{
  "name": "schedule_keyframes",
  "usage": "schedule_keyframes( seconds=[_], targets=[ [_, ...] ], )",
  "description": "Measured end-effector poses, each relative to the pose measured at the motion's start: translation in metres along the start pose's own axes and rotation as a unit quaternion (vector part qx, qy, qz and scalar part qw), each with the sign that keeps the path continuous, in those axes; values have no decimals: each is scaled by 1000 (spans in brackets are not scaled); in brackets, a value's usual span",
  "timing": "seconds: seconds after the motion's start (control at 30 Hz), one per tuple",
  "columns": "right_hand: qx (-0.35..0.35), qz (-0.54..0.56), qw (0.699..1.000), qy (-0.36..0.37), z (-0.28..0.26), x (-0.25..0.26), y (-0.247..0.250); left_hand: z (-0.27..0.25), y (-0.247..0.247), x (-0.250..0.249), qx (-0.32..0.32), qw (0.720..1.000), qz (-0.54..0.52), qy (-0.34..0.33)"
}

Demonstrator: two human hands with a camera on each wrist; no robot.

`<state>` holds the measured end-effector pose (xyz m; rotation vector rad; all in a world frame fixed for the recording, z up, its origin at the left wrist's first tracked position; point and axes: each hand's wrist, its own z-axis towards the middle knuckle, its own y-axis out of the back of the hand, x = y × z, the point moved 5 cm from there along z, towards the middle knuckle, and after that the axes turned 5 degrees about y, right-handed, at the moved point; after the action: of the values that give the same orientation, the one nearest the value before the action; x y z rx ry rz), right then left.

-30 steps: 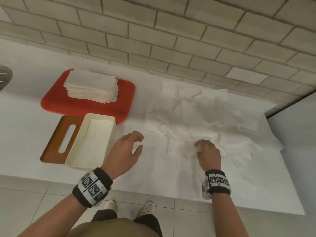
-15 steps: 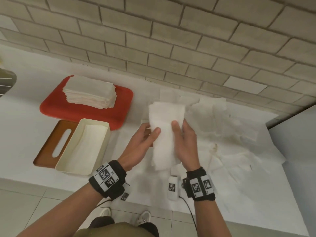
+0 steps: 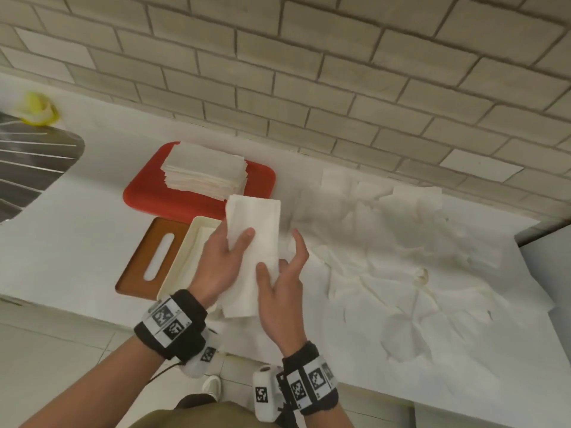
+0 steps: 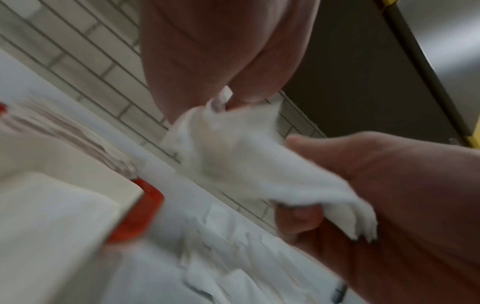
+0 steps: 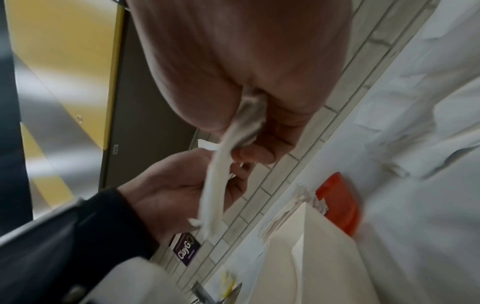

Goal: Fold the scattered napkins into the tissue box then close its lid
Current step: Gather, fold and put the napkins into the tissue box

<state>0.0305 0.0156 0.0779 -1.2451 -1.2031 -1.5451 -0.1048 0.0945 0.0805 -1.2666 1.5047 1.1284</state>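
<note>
- A red tray (image 3: 145, 196) sits on the white counter (image 3: 77, 242) near the wall, bearing a neat stack of folded paper (image 3: 205, 169).
- Behind it runs the tiled wall (image 3: 309, 72), pale bricks with grey grout.
- At the far left, a steel sink drainer (image 3: 34, 162) with ridges, cut off by the frame edge.
- A yellow thing (image 3: 37, 108) lies just behind the drainer, too blurred to identify.
- Pale floor tiles (image 3: 55, 350) show below the counter edge.
- From the right wrist view, a purple sticker (image 5: 186, 251) is on the wall tiles.
</note>
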Motion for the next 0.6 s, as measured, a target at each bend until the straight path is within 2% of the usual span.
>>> schedule_keyframes(
  seconds=[0.07,0.17,0.23,0.3,0.37,0.43,0.5,0.6],
  targets=[
    [27,-33,999,28,-3,5,-24,12,32,-4,-24,998,47,-20],
    [58,-128,989,37,3,-1,-65,27,70,-1,-14,984,166,-55],
    [74,-185,980,2,10,-12,-91,32,91,12,-24,963,260,-62],
    [140,-233,960,-62,17,-27,-118,31,105,29,-32,942,331,-53],
    [221,-286,924,-123,21,-37,-137,25,110,47,-21,924,381,-42],
    [263,-330,895,-143,21,-37,-142,16,107,56,-14,922,385,-43],
    [255,-346,895,-121,24,-31,-130,6,97,57,-10,930,361,-65],
    [142,-332,930,-67,38,-17,-69,-8,80,49,-7,940,327,-100]
  ],
)
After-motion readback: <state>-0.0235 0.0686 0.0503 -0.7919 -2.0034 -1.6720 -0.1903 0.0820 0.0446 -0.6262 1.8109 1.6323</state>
